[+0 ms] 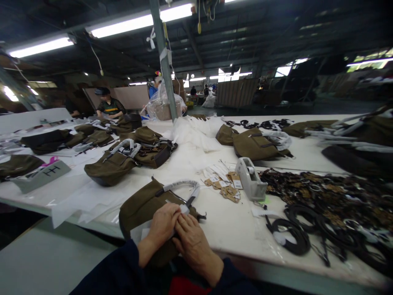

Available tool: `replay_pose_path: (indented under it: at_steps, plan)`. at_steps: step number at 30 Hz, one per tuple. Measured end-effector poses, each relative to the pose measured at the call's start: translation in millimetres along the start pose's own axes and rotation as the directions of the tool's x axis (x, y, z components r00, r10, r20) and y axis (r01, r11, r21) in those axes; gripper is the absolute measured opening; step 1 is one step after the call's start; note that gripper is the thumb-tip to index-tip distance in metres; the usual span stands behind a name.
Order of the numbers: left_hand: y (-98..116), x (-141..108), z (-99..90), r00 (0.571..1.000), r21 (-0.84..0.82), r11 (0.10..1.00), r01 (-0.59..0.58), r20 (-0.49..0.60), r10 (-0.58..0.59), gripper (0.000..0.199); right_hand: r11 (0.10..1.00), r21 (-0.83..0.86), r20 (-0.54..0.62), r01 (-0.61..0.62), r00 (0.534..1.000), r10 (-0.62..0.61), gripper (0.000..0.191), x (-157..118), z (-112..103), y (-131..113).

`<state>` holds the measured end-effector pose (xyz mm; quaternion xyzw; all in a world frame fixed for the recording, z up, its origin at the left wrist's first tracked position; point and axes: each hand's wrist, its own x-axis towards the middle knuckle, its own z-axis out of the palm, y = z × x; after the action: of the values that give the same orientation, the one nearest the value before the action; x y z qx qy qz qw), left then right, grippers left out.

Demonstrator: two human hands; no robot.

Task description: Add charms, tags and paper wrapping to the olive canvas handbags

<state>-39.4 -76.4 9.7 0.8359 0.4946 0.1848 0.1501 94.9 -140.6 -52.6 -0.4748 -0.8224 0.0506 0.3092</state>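
An olive green handbag [138,205] lies at the near edge of the white table. One of its handles, wrapped in white material [184,185], arches up behind my hands. My left hand [164,223] is closed, its fingertips pinching white wrapping at the handle on the bag's near side. Right beside it, my right hand [192,237] has its fingers bent and pressed together over the same wrapping, touching the left fingertips. A sheet of white paper [139,231] shows under my left wrist. The fingertips hide part of the wrapping.
Behind the bag lie tags [225,186] and a grey tape dispenser [250,180]. Coiled black straps [290,237] and a pile of brown patterned pieces [325,196] cover the right. More olive bags [112,166] and a box [46,176] stand left. A person [110,106] sits across the table.
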Motion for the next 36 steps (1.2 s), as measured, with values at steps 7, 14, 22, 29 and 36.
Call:
replay_pose_path:
  at_steps: [7, 14, 22, 29, 36]
  plan:
    - [-4, 8, -5.7, 0.997, -0.092, 0.995, 0.035, 0.068, -0.029, 0.019, 0.996, -0.093, 0.040, 0.000, 0.999, 0.003, 0.062, 0, 2, -3]
    - [-12, 20, -8.2, 0.987, -0.158, 0.976, 0.152, 0.080, -0.141, 0.018, 0.994, -0.084, 0.104, 0.063, 0.993, -0.054, 0.067, 11, -6, -2]
    - [-12, 5, -5.4, 0.996, -0.162, 0.982, 0.093, 0.000, -0.094, 0.021, 0.999, -0.002, 0.064, 0.051, 0.997, -0.051, 0.061, 15, -5, 1]
    - [-14, 0, -7.8, 0.996, -0.127, 0.988, 0.085, 0.005, -0.085, 0.020, 0.999, 0.007, 0.059, 0.046, 0.997, -0.046, 0.062, 15, 0, 3]
    - [-18, -2, -20.5, 0.998, 0.020, 0.998, 0.063, -0.015, -0.062, 0.018, 0.995, 0.095, 0.000, 0.014, 1.000, -0.014, 0.039, 26, -3, 7]
